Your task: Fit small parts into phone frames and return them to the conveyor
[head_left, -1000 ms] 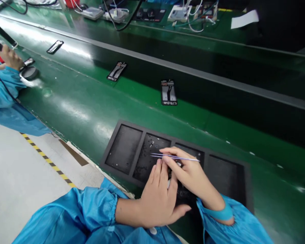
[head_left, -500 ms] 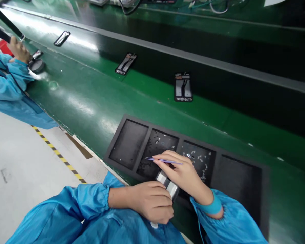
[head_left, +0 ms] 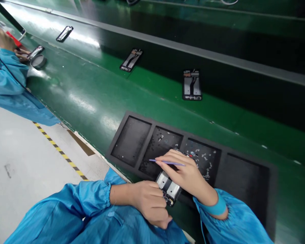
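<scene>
An opened phone body point(head_left: 168, 185), silvery with a dark strip, lies tilted between my hands over the near edge of a black tray point(head_left: 139, 171). My left hand point(head_left: 152, 203) is closed at the phone's lower left edge, its fingers curled; whatever it grips is hidden beneath it. Purple tweezers point(head_left: 169, 163) are pinched between the thumb and fingers of my right hand point(head_left: 184, 171), which lies across the phone's upper part. The tweezers' tip points left over a tray compartment with small dark parts point(head_left: 162, 139).
Three opened phones point(head_left: 191, 84), point(head_left: 131, 60), point(head_left: 64, 34) lie spaced along the green bench point(head_left: 91, 88). At the far left, a co-worker's hand point(head_left: 2, 37) is near another phone point(head_left: 36, 52) and a round grey dish point(head_left: 38, 61).
My left hand has shifted slightly down and left, uncovering the phone's lower end. The view has moved a little. The co-worker's hands have changed position.
</scene>
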`<state>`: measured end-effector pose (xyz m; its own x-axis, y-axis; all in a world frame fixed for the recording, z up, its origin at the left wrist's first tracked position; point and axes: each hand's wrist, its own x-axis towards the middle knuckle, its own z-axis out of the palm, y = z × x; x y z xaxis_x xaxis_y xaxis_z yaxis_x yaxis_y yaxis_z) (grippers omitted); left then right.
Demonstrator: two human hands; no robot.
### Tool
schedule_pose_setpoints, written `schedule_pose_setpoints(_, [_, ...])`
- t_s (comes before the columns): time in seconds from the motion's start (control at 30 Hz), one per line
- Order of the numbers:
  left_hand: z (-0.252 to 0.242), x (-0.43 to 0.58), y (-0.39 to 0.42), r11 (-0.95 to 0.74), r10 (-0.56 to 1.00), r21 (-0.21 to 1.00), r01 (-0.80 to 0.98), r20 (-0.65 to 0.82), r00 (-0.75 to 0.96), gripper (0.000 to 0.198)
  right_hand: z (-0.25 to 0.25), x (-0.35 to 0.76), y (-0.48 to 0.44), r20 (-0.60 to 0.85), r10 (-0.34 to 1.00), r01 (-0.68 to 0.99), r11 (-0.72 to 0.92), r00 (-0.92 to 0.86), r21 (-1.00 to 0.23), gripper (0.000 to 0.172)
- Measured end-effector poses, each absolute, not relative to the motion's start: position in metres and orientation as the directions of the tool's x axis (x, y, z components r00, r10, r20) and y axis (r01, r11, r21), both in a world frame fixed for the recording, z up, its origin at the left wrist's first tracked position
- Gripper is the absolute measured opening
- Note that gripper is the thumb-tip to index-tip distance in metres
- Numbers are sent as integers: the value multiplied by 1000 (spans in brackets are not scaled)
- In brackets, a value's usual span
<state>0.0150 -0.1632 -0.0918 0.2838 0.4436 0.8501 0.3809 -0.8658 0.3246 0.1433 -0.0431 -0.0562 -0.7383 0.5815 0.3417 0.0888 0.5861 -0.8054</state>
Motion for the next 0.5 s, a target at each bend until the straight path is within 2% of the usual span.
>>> schedule_pose_setpoints(0.5, [-92,17,-163,-838,475,346,423,844,250,41,-57,144,-45,303,590,171,613,-749,-771,9])
